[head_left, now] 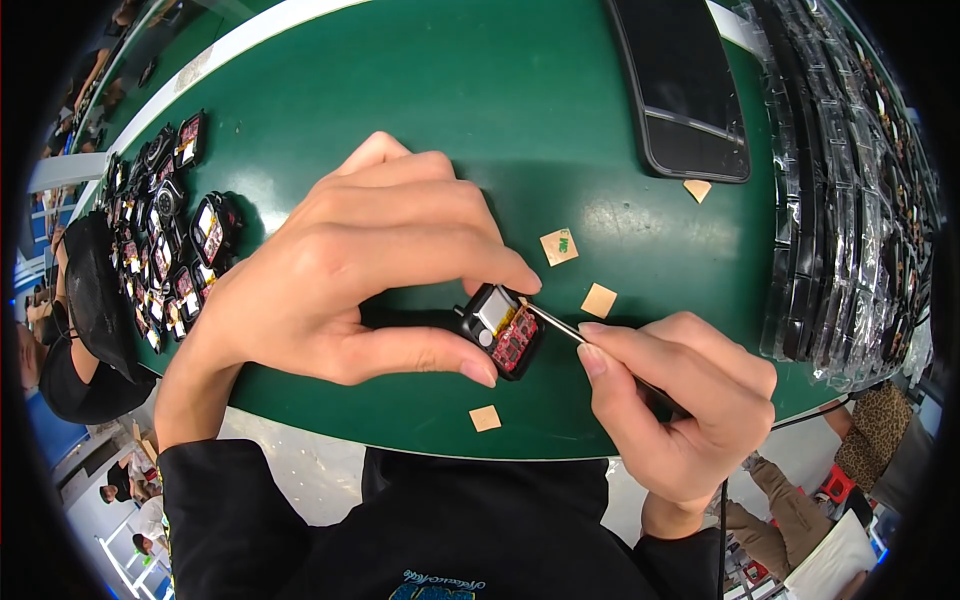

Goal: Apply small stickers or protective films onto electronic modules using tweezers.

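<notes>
My left hand (350, 270) grips a small black watch case (502, 331) between thumb and forefinger, above the green table (420, 70). The case is open, showing a silver battery-like block, yellow tape, a red circuit board and a round silver part. In my right hand (690, 400) I hold a pair of tweezers (560, 325), pinched between thumb and forefinger. Their tips meet the case's upper right edge, by the red board. What the tips hold, if anything, is too small to tell. Small tan squares (599, 300) lie around the case, one (559, 247) with green print.
Many open watch cases (165, 230) crowd the table's left side. A black smartphone (690, 90) lies at the far right, beside a tan scrap (697, 190). Stacked clear plastic trays (830, 200) line the right edge. Other people sit beyond the table on the left.
</notes>
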A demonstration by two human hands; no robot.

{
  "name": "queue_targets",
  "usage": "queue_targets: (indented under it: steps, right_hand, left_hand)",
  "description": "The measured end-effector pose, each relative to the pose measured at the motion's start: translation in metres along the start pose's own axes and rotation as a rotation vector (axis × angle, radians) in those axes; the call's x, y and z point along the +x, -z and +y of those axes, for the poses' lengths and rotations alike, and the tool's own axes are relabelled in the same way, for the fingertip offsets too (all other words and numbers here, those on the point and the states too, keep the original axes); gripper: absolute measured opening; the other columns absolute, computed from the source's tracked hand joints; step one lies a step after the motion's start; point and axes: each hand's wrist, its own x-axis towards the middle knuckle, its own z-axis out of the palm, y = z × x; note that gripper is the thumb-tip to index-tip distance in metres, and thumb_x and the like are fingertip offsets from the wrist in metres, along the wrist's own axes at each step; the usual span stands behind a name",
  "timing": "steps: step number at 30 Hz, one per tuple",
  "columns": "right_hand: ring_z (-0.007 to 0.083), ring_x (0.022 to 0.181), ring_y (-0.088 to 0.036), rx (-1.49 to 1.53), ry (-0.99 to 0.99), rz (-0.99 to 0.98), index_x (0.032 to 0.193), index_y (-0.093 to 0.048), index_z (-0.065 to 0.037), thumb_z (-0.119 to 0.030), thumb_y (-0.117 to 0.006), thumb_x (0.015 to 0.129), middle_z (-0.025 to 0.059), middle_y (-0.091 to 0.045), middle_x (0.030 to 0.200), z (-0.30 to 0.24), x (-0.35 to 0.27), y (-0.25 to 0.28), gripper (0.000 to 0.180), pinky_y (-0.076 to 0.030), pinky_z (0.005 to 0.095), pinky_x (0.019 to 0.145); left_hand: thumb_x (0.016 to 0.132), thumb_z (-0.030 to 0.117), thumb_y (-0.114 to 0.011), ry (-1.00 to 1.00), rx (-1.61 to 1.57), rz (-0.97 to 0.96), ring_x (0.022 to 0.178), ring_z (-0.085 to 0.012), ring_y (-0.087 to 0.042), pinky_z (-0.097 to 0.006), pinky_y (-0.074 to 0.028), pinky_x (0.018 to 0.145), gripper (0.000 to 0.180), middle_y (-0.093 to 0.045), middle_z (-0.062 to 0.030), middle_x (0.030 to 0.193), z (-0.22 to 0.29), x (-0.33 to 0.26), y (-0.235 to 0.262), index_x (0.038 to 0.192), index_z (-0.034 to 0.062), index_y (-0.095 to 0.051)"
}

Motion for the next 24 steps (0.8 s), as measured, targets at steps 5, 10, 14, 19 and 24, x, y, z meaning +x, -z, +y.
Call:
queue_targets:
  steps: [5,10,14,19,24]
  right_hand:
    - [0.0133,0.051,-0.060,-0.001,0.003,-0.016,0.096,-0.082,0.005,0.011,-0.085,0.075,0.0065,-0.070,0.072,-0.0006,0.0011,0.0004,0.022,-0.044,0.0272,0.046]
    - [0.0140,0.051,-0.060,0.001,0.013,0.008,0.095,-0.082,0.005,0.011,-0.085,0.074,0.0065,-0.069,0.071,0.0004,-0.0004,-0.0027,0.022,-0.044,0.0277,0.046]
    - [0.0140,0.051,-0.060,-0.011,0.002,0.012,0.095,-0.083,0.005,0.011,-0.085,0.073,0.0060,-0.068,0.070,-0.0006,-0.0006,-0.0022,0.023,-0.044,0.0282,0.046]
    - [0.0141,0.051,-0.059,0.004,0.061,0.044,0.095,-0.083,0.005,0.011,-0.085,0.070,0.0052,-0.066,0.069,0.0047,-0.0036,-0.0056,0.026,-0.044,0.0286,0.046]
    - [0.0148,0.051,-0.059,-0.010,0.058,0.037,0.095,-0.083,0.004,0.011,-0.085,0.069,0.0043,-0.065,0.069,0.0020,-0.0036,-0.0050,0.027,-0.045,0.0293,0.046]
  left_hand:
    - [0.075,0.056,-0.091,-0.003,0.009,-0.010,0.084,-0.0208,-0.064,-0.038,-0.035,0.081,0.059,-0.076,-0.0017,0.096,0.0015,0.0008,0.0004,0.111,0.0101,-0.087]
    - [0.077,0.056,-0.090,-0.054,0.029,0.020,0.081,-0.0204,-0.061,-0.038,-0.036,0.080,0.055,-0.074,0.0000,0.093,-0.0003,-0.0001,-0.0019,0.109,0.0101,-0.087]
    - [0.078,0.056,-0.088,-0.067,0.042,0.032,0.080,-0.0203,-0.060,-0.038,-0.036,0.079,0.054,-0.072,0.0007,0.091,-0.0007,-0.0003,-0.0025,0.108,0.0101,-0.087]
    - [0.078,0.055,-0.089,-0.068,0.043,0.032,0.080,-0.0203,-0.060,-0.038,-0.036,0.078,0.054,-0.072,0.0003,0.092,0.0003,0.0021,-0.0015,0.107,0.0103,-0.087]
    - [0.077,0.055,-0.090,-0.060,0.051,0.004,0.081,-0.0207,-0.061,-0.038,-0.036,0.078,0.055,-0.073,0.0000,0.092,0.0008,0.0005,-0.0001,0.109,0.0097,-0.087]
